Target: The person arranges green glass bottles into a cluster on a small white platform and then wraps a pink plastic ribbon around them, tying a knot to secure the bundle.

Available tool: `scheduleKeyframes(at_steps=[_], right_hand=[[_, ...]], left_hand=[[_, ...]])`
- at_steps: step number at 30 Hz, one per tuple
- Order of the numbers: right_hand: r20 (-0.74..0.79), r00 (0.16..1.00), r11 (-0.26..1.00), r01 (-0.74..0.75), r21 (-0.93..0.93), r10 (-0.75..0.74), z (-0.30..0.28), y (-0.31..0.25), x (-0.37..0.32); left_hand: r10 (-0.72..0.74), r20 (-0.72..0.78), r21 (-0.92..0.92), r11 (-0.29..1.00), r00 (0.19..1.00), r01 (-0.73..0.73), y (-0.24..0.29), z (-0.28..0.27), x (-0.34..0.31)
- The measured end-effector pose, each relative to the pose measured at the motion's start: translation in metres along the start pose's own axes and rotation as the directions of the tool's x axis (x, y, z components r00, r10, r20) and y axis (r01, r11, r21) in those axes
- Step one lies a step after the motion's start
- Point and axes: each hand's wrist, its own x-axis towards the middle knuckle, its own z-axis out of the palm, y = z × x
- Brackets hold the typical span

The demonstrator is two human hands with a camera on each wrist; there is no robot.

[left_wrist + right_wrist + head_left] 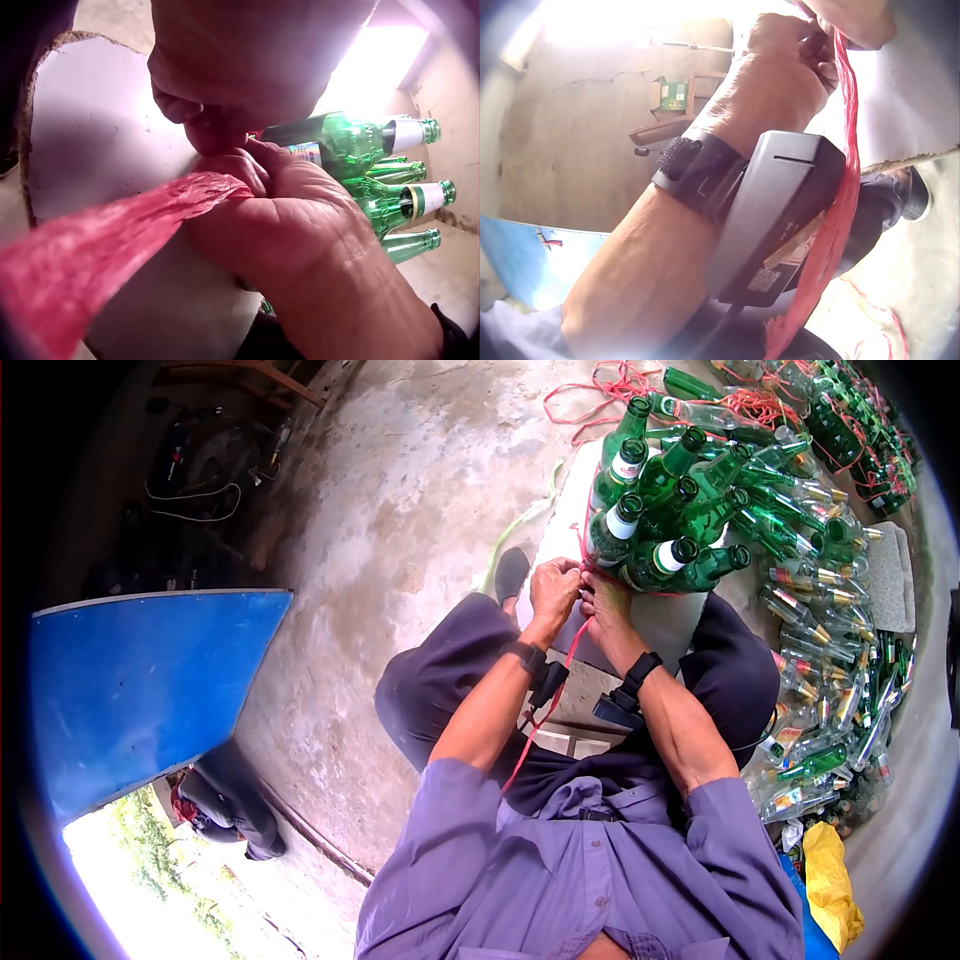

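Note:
Several green glass bottles (668,510) stand upright in a tight cluster on a white board (565,525). Red plastic twine (570,660) runs round the low part of the cluster and trails down towards the lap. At the near left side of the bottles, my left hand (555,598) pinches the twine. Close against it, my right hand (608,605) holds the twine too, and in the left wrist view the flat red strand (127,247) enters its curled fingers. The fingertips of both hands meet there, partly hiding the twine between them. The right wrist view shows the left hand (776,64) from the side.
To the right lies a large heap of clear and green bottles (820,630), with tangled red twine (605,395) behind. A pale block (893,575) sits beside the heap. A blue panel (160,690) stands at left, and a yellow bag (830,885) lies at lower right.

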Motion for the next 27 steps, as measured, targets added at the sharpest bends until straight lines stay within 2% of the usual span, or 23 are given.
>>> scheduleKeyframes(at_steps=[4, 8, 10, 16, 19, 20, 22, 27], right_hand=[[-0.023, 0.999, 1.0, 0.026, 0.009, -0.026, 0.0, 0.001, 0.0], [0.002, 1.0, 0.999, 0.024, -0.029, -0.023, -0.003, 0.001, -0.001], [-0.015, 1.0, 1.0, 0.006, -0.021, -0.006, -0.004, 0.003, -0.001], [-0.042, 0.999, 0.999, -0.013, -0.042, 0.011, -0.005, 0.007, -0.003], [-0.033, 0.999, 0.998, -0.021, -0.054, 0.019, -0.004, 0.003, -0.007], [-0.027, 1.0, 0.997, -0.009, -0.072, 0.007, -0.004, 0.003, -0.008], [-0.028, 0.999, 0.998, -0.02, -0.061, 0.019, -0.003, 0.002, -0.008], [-0.014, 0.998, 0.998, -0.061, -0.034, 0.06, -0.006, 0.003, -0.005]], left_hand=[[-0.016, 0.046, -0.137, 0.99, 0.999, 0.022, 0.012, 0.001, -0.007], [-0.026, 0.02, -0.132, 0.991, 0.999, 0.028, 0.003, 0.002, -0.003], [0.029, -0.097, 0.184, 0.983, 0.995, -0.011, 0.003, 0.002, -0.002], [0.062, -0.177, 0.294, 0.956, 0.982, -0.007, 0.011, 0.001, -0.003], [0.109, -0.171, 0.358, 0.933, 0.979, -0.041, 0.015, -0.006, 0.002], [0.108, -0.17, 0.358, 0.933, 0.979, -0.041, 0.015, -0.007, 0.004], [0.041, -0.14, 0.24, 0.971, 0.989, -0.006, 0.014, -0.01, 0.007], [0.019, -0.125, 0.107, 0.994, 0.992, -0.006, 0.003, -0.01, 0.005]])
